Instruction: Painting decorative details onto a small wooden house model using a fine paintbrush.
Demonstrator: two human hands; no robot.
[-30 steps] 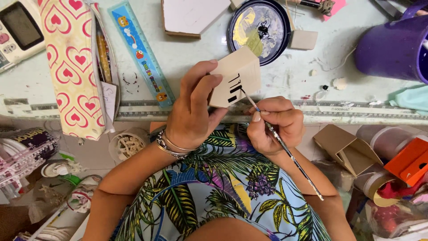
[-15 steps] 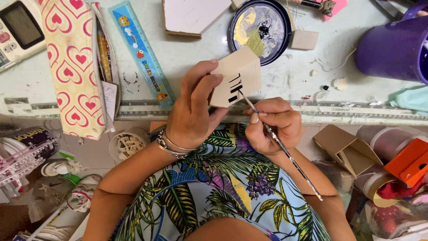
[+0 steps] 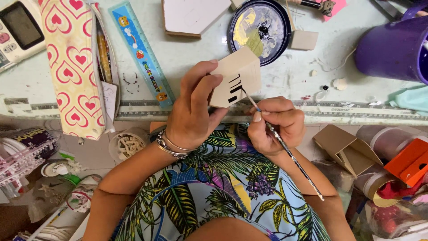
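1. Cardboard, pale and matt: a small flat card (image 3: 236,80) cut with a slanted top edge is pinched in the left hand (image 3: 194,114), thumb on its face and fingers behind, held above the counter (image 3: 285,85) edge.
2. Right hand (image 3: 276,125) is closed in a pencil grip around a thin paintbrush (image 3: 285,149), whose long slim handle runs back over the forearm; the bristle tip touches the card beside several short black bars already painted on it.
3. Step in hand, as judged: painting fine dark strokes on the card face. The next stroke would call for a steady wrist, a light touch and the card kept from tilting (the marks sit close together).
4. Beyond the hands lies a round dark dish (image 3: 261,29) with a glossy, paint-smeared surface, apparently serving as a palette; a white hexagonal board (image 3: 196,17) with raw brown edges lies to its left.
5. Left of the left hand: a blue plastic ruler (image 3: 141,53) with cartoon figures and a soft fabric pencil case (image 3: 73,67) patterned with red hearts.
6. Right of the right hand, a smooth purple cup (image 3: 394,47) stands on the counter; a folded cardboard piece (image 3: 345,147) lies lower down.
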